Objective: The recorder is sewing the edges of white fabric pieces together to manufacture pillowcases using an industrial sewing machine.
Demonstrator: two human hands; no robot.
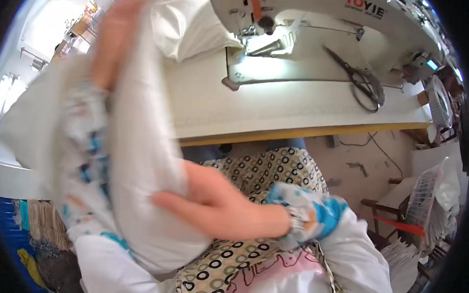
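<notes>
A large piece of white fabric [146, 124] hangs in a thick fold in front of me and over my left side. My right hand [216, 206] pinches its near edge, thumb on top and fingers behind the cloth. Raised at the upper left, my left hand [118, 39] is against the same cloth, but motion blurs it and its fingers cannot be made out. More shiny white fabric [189, 24] lies on the sewing table beside the needle area of the sewing machine [302, 10], whose lamp lights the plate.
Black-handled scissors [364, 82] lie on the white sewing table [274, 106], right of the needle. A yellowish edge strip [306, 133] borders the table above my lap. Stacked fabric pieces [46, 223] are at lower left. On the right stand a white wire basket [427, 191] and a wooden stool [396, 197].
</notes>
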